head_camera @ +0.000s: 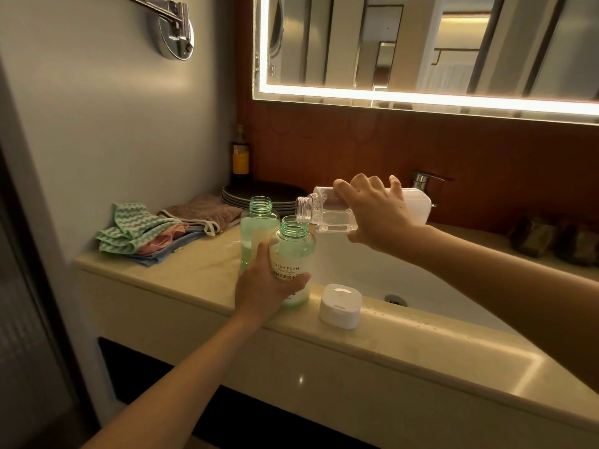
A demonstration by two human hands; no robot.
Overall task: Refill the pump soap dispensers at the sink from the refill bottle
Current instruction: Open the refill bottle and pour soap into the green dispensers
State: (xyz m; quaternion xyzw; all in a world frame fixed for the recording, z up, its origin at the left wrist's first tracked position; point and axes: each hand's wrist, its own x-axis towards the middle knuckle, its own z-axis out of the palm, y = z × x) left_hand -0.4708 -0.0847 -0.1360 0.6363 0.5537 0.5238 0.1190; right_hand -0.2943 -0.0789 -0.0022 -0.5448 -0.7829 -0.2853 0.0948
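L hand (261,286) grips the front bottle (293,251), fingers curled round its lower part, thumb near the label. This bottle is green & upright, w/ open mouth, label reads "FRESH FOAM". It is at the front of the counter (201,264), just left of the sink (372,273). I cannot tell if its bottom rests on the counter or is lifted a bit.

R hand (377,212) grasps the clear bottle (327,217) from above, fingers wrapped over its body. The clear bottle lies almost horizontal, mouth to the left. Its neck is just above & to the right of the front bottle's mouth, not touching it. A little clear liquid sits along its low side. Its far end is white.

The back bottle (257,228), also green & open, stands upright just behind the front bottle; touching or not, cannot tell. A white cap (340,306) sits on the counter's front rim, near the front bottle on its right, apart from it.

At the counter's left lie folded cloths (146,234), behind them a brown towel (204,210) & a stack of plates (259,191). A dark bottle (240,157) w/ yellow label stands in the corner. The tap (424,179) is behind R hand, a lit mirror (421,43) above.
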